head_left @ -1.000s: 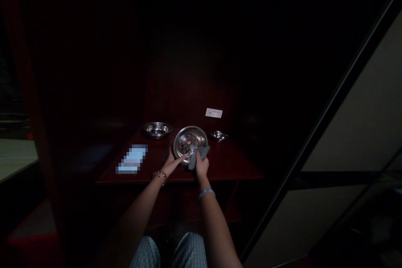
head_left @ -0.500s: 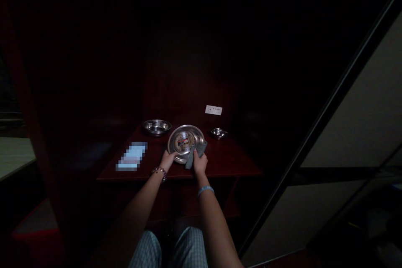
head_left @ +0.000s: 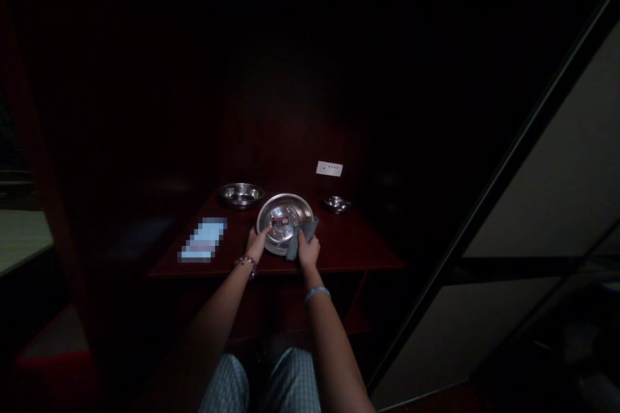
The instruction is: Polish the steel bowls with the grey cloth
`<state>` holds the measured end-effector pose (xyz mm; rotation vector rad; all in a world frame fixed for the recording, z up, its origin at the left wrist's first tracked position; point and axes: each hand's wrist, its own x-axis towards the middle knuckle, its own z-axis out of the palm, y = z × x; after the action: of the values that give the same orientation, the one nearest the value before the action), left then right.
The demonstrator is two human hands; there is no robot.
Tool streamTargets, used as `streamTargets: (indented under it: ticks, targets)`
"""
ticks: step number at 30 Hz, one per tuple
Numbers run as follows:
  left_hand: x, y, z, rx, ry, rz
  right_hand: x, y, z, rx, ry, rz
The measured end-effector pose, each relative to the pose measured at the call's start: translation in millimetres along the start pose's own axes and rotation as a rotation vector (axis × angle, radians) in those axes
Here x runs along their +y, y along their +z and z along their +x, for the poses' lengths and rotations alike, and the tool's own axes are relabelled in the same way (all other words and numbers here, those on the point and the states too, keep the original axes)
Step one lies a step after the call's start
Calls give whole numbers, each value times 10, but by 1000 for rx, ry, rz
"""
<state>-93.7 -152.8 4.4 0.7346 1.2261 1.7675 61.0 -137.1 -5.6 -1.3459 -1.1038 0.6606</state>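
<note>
A round stainless steel bowl (head_left: 296,206) with a label inside is held tilted toward me above the dark red table. My left hand (head_left: 256,243) grips its left rim, thumb on the inner side and the other fingers hidden behind. At the lower right rim, my right hand (head_left: 309,250) is closed on a folded grey cloth (head_left: 294,244) that lies over the bowl's edge. The fingers under the cloth are hidden.
A second steel bowl (head_left: 241,195) stands at the back left of the table (head_left: 358,251), and a smaller one (head_left: 337,204) at the back right. A blurred-out bright rectangle (head_left: 203,239) lies at left. A socket plate (head_left: 329,169) is on the back wall.
The bowl has turned slightly in my hands and its label now sits at another angle. My left hand has shifted a little left along the rim; the right hand with the cloth has barely moved.
</note>
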Motion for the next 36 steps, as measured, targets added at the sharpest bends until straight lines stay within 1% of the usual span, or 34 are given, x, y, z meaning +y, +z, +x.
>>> streamTargets:
  ticks: [1,3,7,12,15,19,24,30,33,36]
  targets:
    - [10,4,-16,19,-17,3,-3,-2,0,0,-1,-2]
    - [17,14,-42,22,-35,-7,-7,-7,0,-2,-5,-7]
    - [-23,24,-47,-47,-12,-30,-17,-15,1,-1,-19,-26]
    - [-113,-9,10,-102,77,-36,-28,-11,7,26,-4,-53]
    - [-147,-33,36,-154,98,-17,-32,-11,8,42,3,-37]
    - [-135,-16,18,-197,97,-2,-42,-16,-1,31,-4,-38]
    - [-110,23,-30,-286,118,68,-36,2,-1,30,-4,-1]
    - [-98,1,-51,-228,157,144,-22,16,2,48,8,-3]
    - [-74,-4,-73,-231,159,165,-23,11,-6,70,-9,-3]
    - [-72,-10,-76,-255,139,177,-13,16,-4,94,7,-6]
